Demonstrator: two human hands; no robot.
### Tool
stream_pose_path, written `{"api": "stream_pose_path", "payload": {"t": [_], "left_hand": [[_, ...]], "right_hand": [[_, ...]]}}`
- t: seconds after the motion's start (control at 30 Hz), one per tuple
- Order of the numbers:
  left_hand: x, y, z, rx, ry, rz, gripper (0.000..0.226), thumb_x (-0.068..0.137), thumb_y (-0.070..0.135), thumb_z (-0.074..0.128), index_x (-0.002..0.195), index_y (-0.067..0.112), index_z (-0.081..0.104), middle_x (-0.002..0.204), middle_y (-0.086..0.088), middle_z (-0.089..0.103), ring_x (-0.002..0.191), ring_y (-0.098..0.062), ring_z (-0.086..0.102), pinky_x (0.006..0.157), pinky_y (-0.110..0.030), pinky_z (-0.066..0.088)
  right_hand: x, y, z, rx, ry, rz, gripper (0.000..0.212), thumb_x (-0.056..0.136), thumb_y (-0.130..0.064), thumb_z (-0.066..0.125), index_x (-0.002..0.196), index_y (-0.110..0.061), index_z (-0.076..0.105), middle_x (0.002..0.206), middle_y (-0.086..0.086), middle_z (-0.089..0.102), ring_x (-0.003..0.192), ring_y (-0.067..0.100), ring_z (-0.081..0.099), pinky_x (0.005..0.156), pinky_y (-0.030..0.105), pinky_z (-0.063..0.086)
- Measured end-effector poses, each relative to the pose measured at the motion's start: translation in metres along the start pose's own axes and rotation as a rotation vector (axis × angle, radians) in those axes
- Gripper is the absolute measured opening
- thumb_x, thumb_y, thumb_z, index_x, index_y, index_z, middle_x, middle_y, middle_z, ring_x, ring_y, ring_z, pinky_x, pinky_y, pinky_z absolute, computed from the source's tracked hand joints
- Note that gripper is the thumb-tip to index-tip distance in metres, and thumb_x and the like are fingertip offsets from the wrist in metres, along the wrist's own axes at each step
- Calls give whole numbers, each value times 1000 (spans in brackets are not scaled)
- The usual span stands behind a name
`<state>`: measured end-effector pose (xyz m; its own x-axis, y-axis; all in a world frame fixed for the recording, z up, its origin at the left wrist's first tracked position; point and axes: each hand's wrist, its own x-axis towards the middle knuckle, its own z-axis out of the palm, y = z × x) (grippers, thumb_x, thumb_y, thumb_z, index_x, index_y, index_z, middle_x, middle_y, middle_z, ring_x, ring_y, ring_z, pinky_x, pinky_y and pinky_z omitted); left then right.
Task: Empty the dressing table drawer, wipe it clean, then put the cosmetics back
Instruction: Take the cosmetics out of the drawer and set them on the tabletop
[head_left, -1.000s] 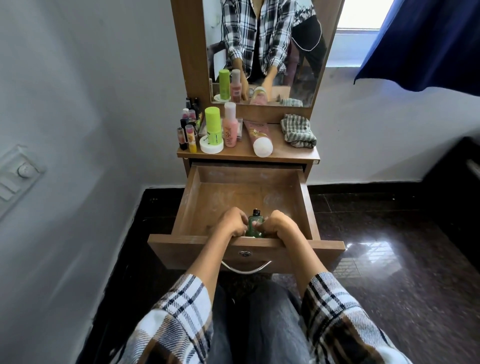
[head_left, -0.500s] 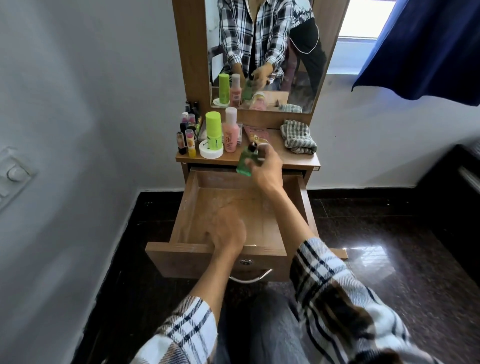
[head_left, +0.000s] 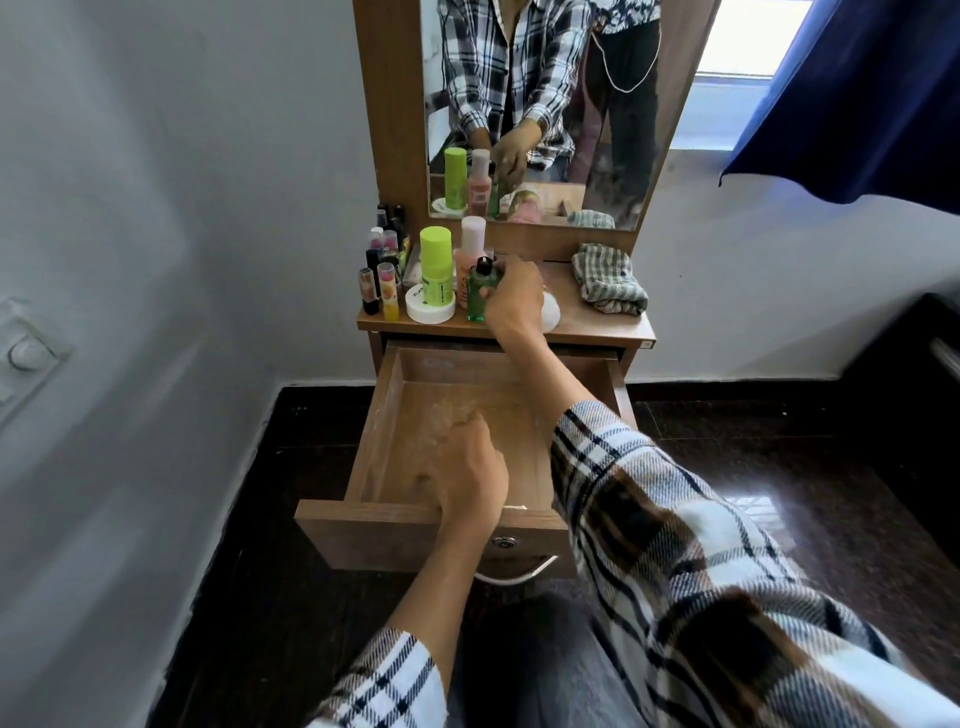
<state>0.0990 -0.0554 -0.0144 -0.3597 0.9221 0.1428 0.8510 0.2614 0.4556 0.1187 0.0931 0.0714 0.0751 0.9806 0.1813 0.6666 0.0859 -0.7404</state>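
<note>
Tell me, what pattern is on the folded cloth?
Green and white checks on the folded cloth, in the head view.

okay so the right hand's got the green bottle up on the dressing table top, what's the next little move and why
Probably let go of the green bottle and move the right hand to the checked cloth. The bottle seems to stand upright on the table top beside the other cosmetics, and the drawer looks empty but dusty, so wiping likely comes next.
</note>
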Motion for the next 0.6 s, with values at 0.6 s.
{"api": "stream_pose_path", "payload": {"t": [0.6], "left_hand": [[1,2,-1,-14,-38,-58,20,90,15,54,110,12,57,93,-3,65,84,-17,63,70,-31,55]], "right_hand": [[-26,7,-24,132,231,-172,51,87,13,45,133,-10,50,120,10,64,106,24,63,84,39,56]]}}
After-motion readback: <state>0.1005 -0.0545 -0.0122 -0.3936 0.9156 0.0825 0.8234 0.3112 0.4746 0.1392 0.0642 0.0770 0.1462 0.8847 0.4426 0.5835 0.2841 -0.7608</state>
